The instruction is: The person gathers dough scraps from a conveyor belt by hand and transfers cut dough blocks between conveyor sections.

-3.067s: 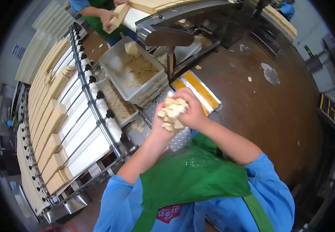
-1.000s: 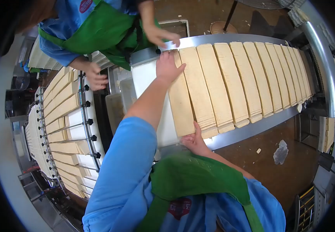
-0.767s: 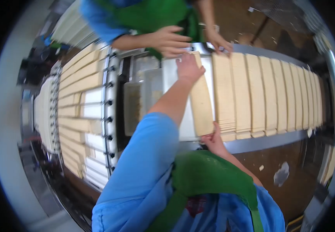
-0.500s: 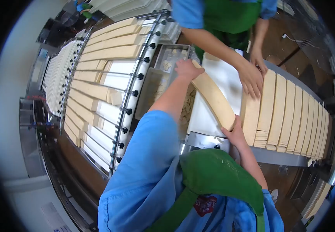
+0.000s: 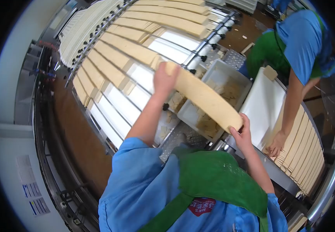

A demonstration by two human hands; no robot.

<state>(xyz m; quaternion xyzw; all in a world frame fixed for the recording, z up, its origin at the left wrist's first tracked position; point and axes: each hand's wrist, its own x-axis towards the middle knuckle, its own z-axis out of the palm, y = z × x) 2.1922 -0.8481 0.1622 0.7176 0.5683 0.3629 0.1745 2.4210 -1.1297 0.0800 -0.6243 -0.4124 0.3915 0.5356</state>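
Observation:
A long pale dough-like strip (image 5: 208, 98) hangs in the air between my two hands, slanting down to the right over the scrap bins. My left hand (image 5: 165, 79) grips its upper left end, close to the strips on the slatted rack (image 5: 144, 75). At the lower right end, my right hand (image 5: 243, 131) is closed on the strip, thumb on its face. More strips (image 5: 132, 50) lie in rows on the rack. Others (image 5: 301, 143) stand side by side at the right, beside the white board (image 5: 264, 110).
A white bin (image 5: 246, 87) with scraps stands below the held strip. A co-worker in blue and green (image 5: 301, 42) leans over the right-hand strips, a hand (image 5: 277, 144) at their near edge. A metal rail (image 5: 330, 185) runs at the lower right.
The strip has been lifted off the white board and carried left toward the rack, held in both my hands. The view has turned left. The co-worker's hand has moved to the strips' near edge.

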